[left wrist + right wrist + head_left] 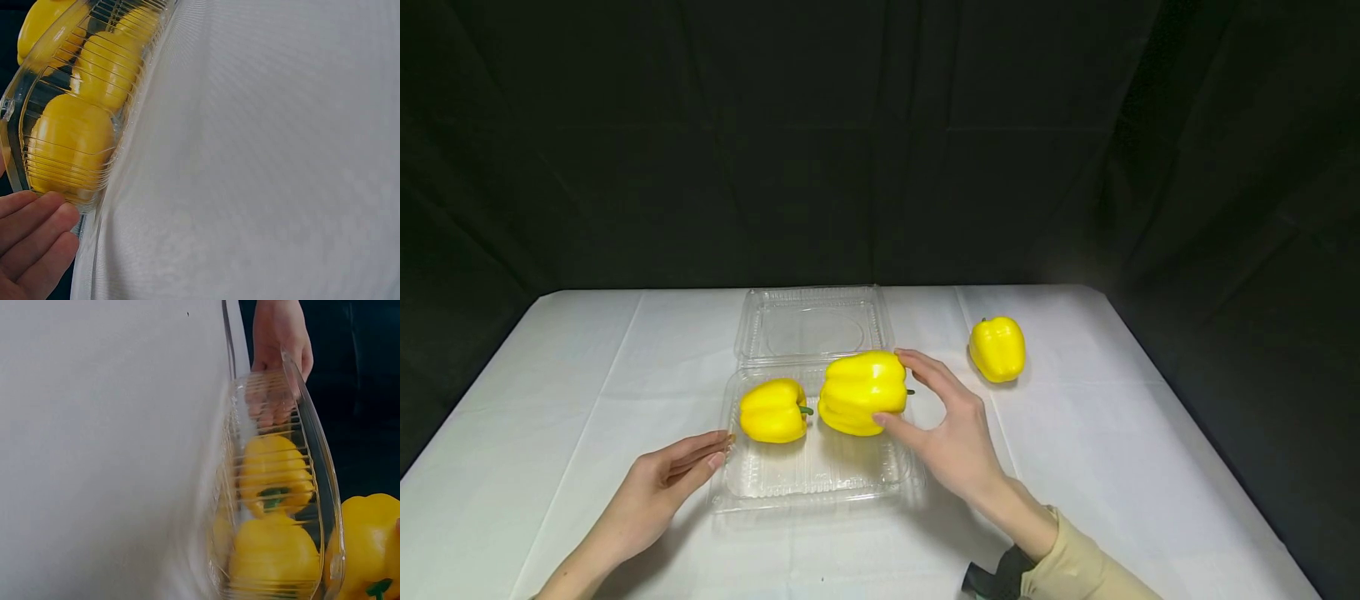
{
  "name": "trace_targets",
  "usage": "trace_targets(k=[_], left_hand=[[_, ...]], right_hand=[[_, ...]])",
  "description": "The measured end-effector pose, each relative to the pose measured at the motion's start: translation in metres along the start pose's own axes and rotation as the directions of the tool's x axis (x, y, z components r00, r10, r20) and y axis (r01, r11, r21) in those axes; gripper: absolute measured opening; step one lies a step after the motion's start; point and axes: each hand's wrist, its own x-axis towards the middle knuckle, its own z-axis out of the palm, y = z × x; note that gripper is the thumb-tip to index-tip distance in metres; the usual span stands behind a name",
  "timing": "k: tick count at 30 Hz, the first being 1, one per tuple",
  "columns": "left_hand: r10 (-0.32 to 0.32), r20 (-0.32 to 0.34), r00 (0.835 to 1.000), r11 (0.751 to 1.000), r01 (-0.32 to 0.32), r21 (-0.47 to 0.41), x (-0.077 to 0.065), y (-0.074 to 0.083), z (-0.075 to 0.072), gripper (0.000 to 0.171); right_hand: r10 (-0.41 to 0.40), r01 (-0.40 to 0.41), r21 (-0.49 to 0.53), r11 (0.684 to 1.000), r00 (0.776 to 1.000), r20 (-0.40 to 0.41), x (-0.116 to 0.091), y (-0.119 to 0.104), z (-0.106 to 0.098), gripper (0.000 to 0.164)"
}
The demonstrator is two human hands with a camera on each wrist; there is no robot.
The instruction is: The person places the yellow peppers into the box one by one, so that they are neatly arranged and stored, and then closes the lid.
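A yellow bell pepper lies on its side in the left part of an open clear plastic clamshell container, its green stem facing right. My left hand pinches the container's left rim between thumb and fingers; in the left wrist view its straight fingers lie against the outer wall. Over the container's right part, my right hand holds a second yellow bell pepper between thumb and fingers, stem toward the palm. That held pepper shows above the rim in the right wrist view.
A third yellow bell pepper stands on the white tablecloth to the right of the container. The container's lid lies folded back behind the base. A black curtain hangs along the table's far edge.
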Motion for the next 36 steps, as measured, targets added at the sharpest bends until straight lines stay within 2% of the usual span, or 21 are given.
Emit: trace_targets(k=[13, 21, 36], left_hand=[[0.010, -0.001, 1.000, 1.000, -0.010, 0.006, 0.001, 0.000, 0.000, 0.039], [-0.008, 0.001, 1.000, 1.000, 0.008, 0.020, 0.001, 0.000, 0.000, 0.039], [0.010, 0.003, 1.000, 1.000, -0.010, 0.000, 0.001, -0.001, 0.000, 0.038]], right_hand=[[-0.021, 0.020, 0.014, 1.000, 0.999, 0.034, -0.005, -0.003, 0.007, 0.067], [-0.029, 0.028, 0.027, 0.999, 0.999, 0.044, -0.008, -0.003, 0.012, 0.066], [-0.082, 0.079, 0.047, 0.996, 0.994, 0.070, -0.014, -0.006, 0.022, 0.065]])
